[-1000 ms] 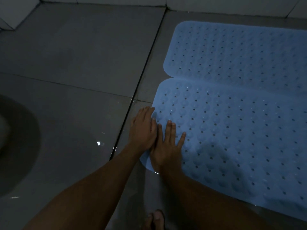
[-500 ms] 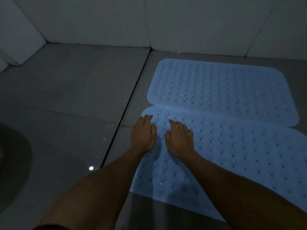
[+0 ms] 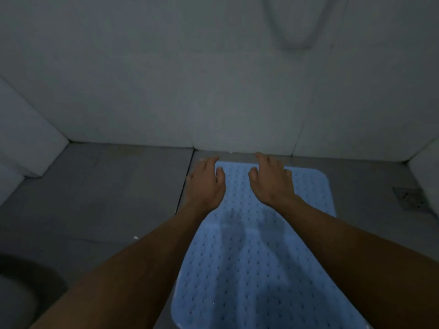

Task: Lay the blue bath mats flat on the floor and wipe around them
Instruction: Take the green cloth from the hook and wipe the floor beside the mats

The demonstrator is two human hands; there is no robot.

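Near mat (image 3: 249,269) cut off by bottom edge; far mat (image 3: 308,186) partly hidden behind forearms; hose (image 3: 294,46) blurred.

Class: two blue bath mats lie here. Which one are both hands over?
The far perforated blue rubber mat beside the wall; the near mat lies beneath the forearms only.

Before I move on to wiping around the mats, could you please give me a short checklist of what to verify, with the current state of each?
1. Far mat flat on floor: ok, no raised edge seen.
2. Near mat flat: ok where visible; its near end is out of frame.
3. Left hand free: ok, fingers straight at the far mat's left corner.
4. Right hand free: ok, spread on the far mat.
5. Cloth ready for wiping: not ok, none in view.
6. Floor drain uncovered: ok, apart from the mats.
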